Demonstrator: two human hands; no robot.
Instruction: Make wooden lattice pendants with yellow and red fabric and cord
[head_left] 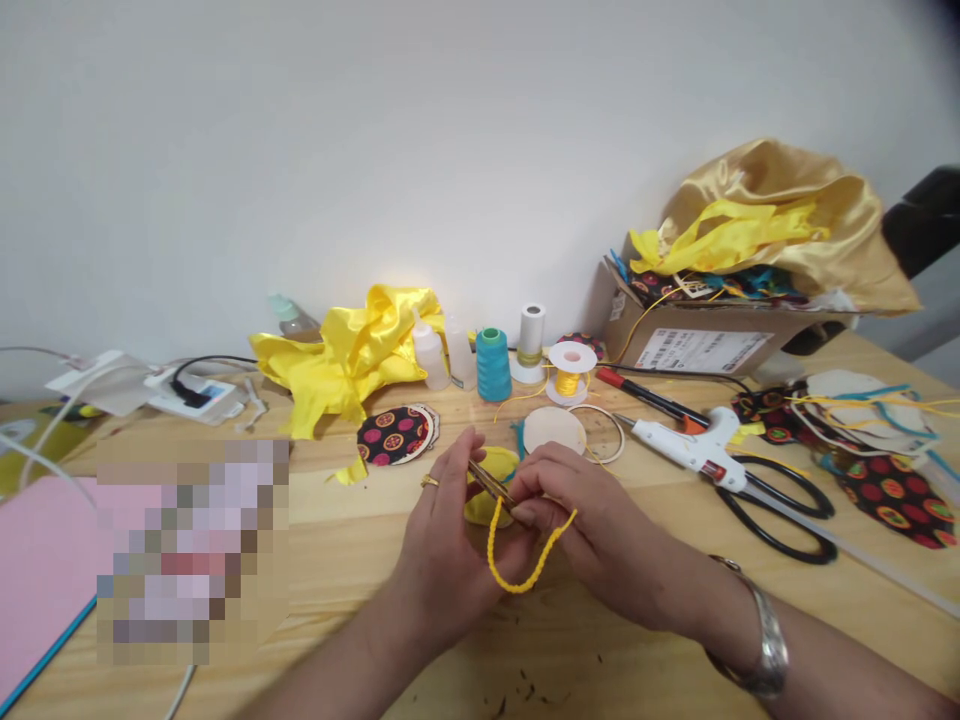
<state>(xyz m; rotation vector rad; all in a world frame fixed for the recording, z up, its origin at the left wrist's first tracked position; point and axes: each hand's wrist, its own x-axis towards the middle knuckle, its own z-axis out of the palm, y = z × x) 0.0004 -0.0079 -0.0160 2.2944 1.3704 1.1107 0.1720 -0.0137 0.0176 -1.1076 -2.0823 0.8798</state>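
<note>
Near the middle of the table, my left hand [450, 530] is closed around a dark, thin-edged piece [490, 484] that looks like a patterned disc seen edge-on. The fingers of my right hand [562, 505] pinch the near end of this same piece. A yellow braided cord [517, 588] hangs from it in a loop below the fingers, its other end by my right hand. Behind and partly under my hands is a yellow fabric round [491, 462]. My fingers hide much of the held piece.
A white glue gun [686, 450] and black-handled scissors [784, 510] lie at the right. Thread spools [493, 365], bottles [430, 355] and yellow satin [352, 350] stand behind. A full cardboard box [690, 335] is at the back right, a power strip [195, 395] at the left.
</note>
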